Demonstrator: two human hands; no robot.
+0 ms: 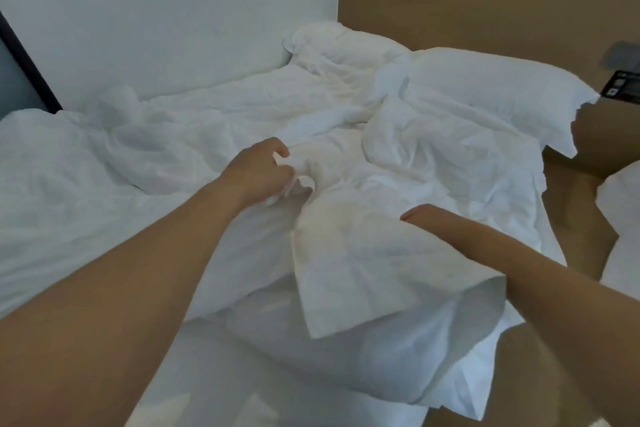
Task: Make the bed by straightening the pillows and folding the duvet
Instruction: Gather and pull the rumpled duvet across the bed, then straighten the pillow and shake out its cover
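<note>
A crumpled white duvet [180,135] covers the bed from the left edge to the middle. Two white pillows lie at the head: one far back [339,45] against the wall, one [485,87] nearer the right side. A third white pillow [374,281] lies tilted in front of me. My left hand [263,173] pinches a fold of white fabric at that pillow's far end. My right hand [426,215] rests on the pillow's right side, with its fingers hidden behind the fabric.
A brown wooden headboard [485,7] stands behind the pillows. A brown bedside surface [588,135] with a dark device [623,83] sits at the right. Another white pillow or bedding edge [623,204] shows at the far right. A dark frame [24,62] is at the left wall.
</note>
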